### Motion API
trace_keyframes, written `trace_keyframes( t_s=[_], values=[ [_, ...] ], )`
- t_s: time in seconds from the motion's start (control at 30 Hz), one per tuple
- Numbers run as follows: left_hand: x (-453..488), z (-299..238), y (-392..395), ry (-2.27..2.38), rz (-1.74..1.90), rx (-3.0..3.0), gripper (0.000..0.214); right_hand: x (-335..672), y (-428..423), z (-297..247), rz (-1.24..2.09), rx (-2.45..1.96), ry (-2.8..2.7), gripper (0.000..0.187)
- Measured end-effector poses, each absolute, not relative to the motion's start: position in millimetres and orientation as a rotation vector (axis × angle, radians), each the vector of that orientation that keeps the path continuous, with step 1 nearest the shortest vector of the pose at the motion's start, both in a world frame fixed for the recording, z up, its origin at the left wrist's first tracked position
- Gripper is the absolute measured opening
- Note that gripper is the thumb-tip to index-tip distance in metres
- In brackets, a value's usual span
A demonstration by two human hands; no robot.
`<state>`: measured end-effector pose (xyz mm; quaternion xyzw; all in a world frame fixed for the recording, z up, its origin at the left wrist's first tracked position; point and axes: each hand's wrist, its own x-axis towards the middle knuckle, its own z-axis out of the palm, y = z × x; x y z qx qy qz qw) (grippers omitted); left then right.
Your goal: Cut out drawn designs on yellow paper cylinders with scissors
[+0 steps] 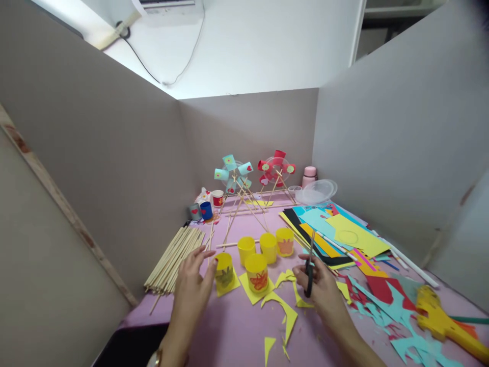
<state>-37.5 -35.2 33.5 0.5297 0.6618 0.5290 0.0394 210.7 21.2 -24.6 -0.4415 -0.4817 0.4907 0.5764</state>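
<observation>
My right hand (pixel 323 283) grips a pair of scissors (pixel 308 272) with dark handles, blades pointing up and away. My left hand (pixel 193 278) is held beside a yellow paper cup (pixel 224 270) bearing a dark leaf-like drawing; its fingers are apart, and whether the thumb touches the rim I cannot tell. That cup stands on a piece of yellow paper. Between my hands, another yellow cup (pixel 256 273) with a red-orange design rests on a yellow sheet (pixel 246 291). Behind it are more yellow cups (pixel 268 248), one with an orange drawing (pixel 284 242). Yellow paper scraps (pixel 284 311) lie nearer me.
Bundled wooden sticks (pixel 173 260) lie at left. Two stick-framed wheels, one light blue (pixel 234 176) and one red (pixel 277 171), stand at the back. Coloured sheets (pixel 344 234), cut scraps (pixel 401 311) and a yellow glue gun (pixel 435 316) cover the right. Grey partitions (pixel 248 122) enclose the table.
</observation>
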Motion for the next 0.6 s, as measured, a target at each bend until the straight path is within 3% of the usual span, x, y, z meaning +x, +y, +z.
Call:
trace_keyframes(
  t_s=[0.2,0.37,0.47,0.6],
  values=[
    [-47.0,24.5,-29.5,2.154,1.299,1.964,0.011,203.4,14.3,-26.5,1.199,-1.014,-1.178,0.038],
    [-38.2,32.4,-58.1,2.204,1.515,1.994,0.017,197.7,7.4,-19.5,1.256,-0.975,-1.181,0.042],
    [-13.8,35.4,-76.3,2.062,1.727,2.087,0.009,192.2,-1.9,-9.2,1.335,-0.898,-1.147,0.045],
    [24.9,19.1,-80.5,1.742,1.86,2.379,0.022,188.9,-12.8,4.3,1.401,-0.787,-1.058,0.047]
  ],
)
